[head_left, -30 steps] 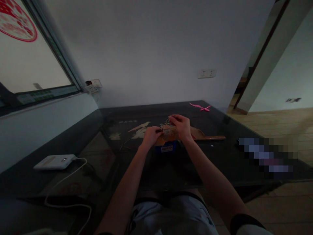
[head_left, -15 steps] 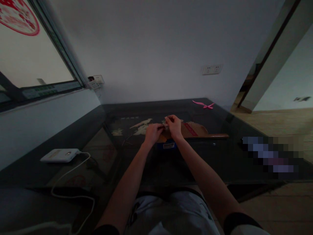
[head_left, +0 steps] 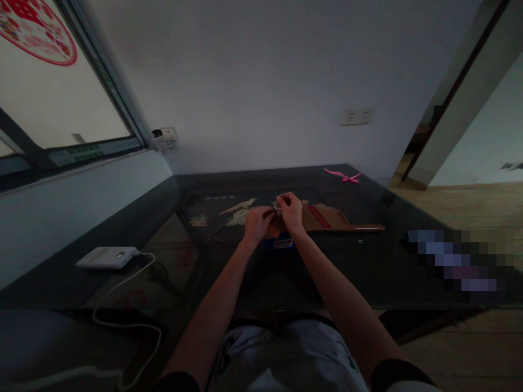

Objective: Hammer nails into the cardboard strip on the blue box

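My left hand (head_left: 256,223) and my right hand (head_left: 291,211) are close together over the middle of the dark table. The fingers of both are closed in a pinch around something small and pale, too dim to name. Just below them stands a blue box (head_left: 281,243) with a white label, and an orange-brown piece shows at its top. To the right of my right hand lies a brown, speckled flat thing (head_left: 324,216) with a red band. A brown stick-like handle (head_left: 365,228) extends rightward in front of it.
A white power bank (head_left: 108,258) with a white cable lies on the table (head_left: 229,272) at left. A pink ribbon (head_left: 343,176) rests near the back edge. Pale bird-and-flower decoration marks the tabletop. Something blurred out lies at the right edge. A wall stands behind.
The view has shifted slightly, so everything sits a little further right. Both hands keep their pinch in nearly the same place, with only slight finger movement.
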Demonstrator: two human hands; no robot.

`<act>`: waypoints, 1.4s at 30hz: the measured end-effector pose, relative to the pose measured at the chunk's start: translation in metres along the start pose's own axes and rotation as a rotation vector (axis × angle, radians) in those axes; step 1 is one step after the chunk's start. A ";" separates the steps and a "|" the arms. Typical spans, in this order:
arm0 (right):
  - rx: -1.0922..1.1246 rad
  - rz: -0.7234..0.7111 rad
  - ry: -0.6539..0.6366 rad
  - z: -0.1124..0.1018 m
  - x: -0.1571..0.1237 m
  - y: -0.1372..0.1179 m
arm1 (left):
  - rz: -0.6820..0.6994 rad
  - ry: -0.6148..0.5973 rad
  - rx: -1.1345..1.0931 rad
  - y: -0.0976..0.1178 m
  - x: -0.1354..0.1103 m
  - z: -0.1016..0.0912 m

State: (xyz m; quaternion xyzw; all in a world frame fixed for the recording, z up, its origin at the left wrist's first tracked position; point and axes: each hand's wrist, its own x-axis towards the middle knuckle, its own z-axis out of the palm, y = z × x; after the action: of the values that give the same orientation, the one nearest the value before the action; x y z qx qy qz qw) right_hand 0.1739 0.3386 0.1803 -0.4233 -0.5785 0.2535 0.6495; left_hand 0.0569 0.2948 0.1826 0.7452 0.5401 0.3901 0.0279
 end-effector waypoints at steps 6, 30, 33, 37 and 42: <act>-0.024 -0.014 -0.015 0.001 0.000 0.002 | 0.018 -0.003 -0.045 -0.001 0.003 0.000; -0.040 -0.023 -0.066 0.003 -0.001 0.006 | 0.003 0.167 0.092 -0.107 -0.029 -0.089; -0.031 -0.021 -0.062 0.003 -0.001 0.007 | -0.063 0.092 0.276 -0.154 -0.054 -0.108; -0.038 -0.022 -0.070 0.003 -0.001 0.007 | -0.177 0.066 0.359 -0.188 -0.075 -0.108; -0.036 -0.027 -0.084 0.002 -0.001 0.008 | -0.279 0.033 0.429 -0.200 -0.078 -0.101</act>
State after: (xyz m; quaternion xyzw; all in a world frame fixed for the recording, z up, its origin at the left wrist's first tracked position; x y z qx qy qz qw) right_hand 0.1728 0.3425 0.1731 -0.4163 -0.6154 0.2519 0.6201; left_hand -0.1702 0.2746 0.1169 0.6459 0.7083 0.2714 -0.0860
